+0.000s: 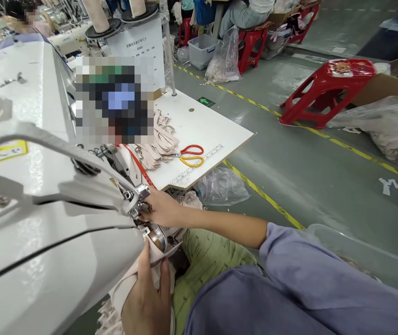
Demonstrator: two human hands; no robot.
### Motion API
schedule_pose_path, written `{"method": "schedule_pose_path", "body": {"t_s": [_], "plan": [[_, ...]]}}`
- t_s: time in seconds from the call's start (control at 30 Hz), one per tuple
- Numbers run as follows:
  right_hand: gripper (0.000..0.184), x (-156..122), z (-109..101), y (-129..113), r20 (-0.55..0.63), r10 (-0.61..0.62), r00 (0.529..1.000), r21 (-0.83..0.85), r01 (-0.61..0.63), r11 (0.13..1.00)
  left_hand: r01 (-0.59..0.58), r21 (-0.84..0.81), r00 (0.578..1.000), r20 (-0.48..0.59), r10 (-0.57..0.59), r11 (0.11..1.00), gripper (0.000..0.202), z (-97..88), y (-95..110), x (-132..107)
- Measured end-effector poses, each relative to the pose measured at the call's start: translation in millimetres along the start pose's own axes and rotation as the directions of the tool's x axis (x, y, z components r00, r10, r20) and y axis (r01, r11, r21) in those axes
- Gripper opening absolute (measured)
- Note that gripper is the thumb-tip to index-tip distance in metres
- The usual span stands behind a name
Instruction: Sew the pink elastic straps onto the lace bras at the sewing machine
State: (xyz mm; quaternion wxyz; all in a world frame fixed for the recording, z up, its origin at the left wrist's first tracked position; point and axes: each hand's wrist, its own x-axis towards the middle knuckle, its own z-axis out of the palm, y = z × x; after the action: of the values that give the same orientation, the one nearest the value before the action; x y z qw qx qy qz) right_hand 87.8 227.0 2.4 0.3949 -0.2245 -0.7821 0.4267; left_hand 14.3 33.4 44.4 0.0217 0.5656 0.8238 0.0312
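A white sewing machine point(90, 260) fills the left side, its metal presser parts point(138, 204) pointing toward my hands. My left hand point(146, 298) is at the bottom, index finger and thumb closed on beige fabric point(157, 267) just below the curved metal arm point(159, 237). The fabric hangs down under that hand. My right hand point(160, 209) reaches in from the right, close behind the presser parts; its fingers are hidden there, so what they hold cannot be seen. More beige cloth point(190, 200) shows just beyond that wrist.
On the white table point(216, 125) lie red-and-yellow-handled scissors point(192, 156) beside a pile of beige strips point(158, 139). Thread cones point(96, 16) stand above a printed sheet point(143, 51). A red stool point(327, 93), a clear plastic bag point(223, 186) and a clear bin point(366, 256) are to the right. Seated people work farther back.
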Motion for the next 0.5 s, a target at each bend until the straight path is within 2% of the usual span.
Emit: {"method": "schedule_pose_path", "body": {"t_s": [0.07,0.23,0.4,0.5], "plan": [[0.034,-0.3,0.3,0.2,-0.013,0.000,1.000,0.006,0.000,1.000,0.018,0.003,1.000,0.010,-0.018,1.000,0.059,0.4,-1.5,1.1],[0.033,-2.0,-3.1,0.3,-0.020,-0.008,1.000,0.078,0.009,0.997,-0.044,-0.088,0.999,0.015,0.045,0.995,0.059,3.1,-0.5,3.7],[0.031,2.0,3.4,-0.4,-0.044,-0.033,0.998,0.034,0.034,0.999,0.043,-0.083,0.997,0.067,-0.037,0.996,0.061,-0.8,-1.5,-0.7],[0.034,-3.9,1.8,-2.0,-0.045,0.044,0.998,0.093,-0.039,0.995,0.066,-0.182,0.997,0.054,-0.057,0.981,0.070,1.7,-3.0,-4.7]]}}
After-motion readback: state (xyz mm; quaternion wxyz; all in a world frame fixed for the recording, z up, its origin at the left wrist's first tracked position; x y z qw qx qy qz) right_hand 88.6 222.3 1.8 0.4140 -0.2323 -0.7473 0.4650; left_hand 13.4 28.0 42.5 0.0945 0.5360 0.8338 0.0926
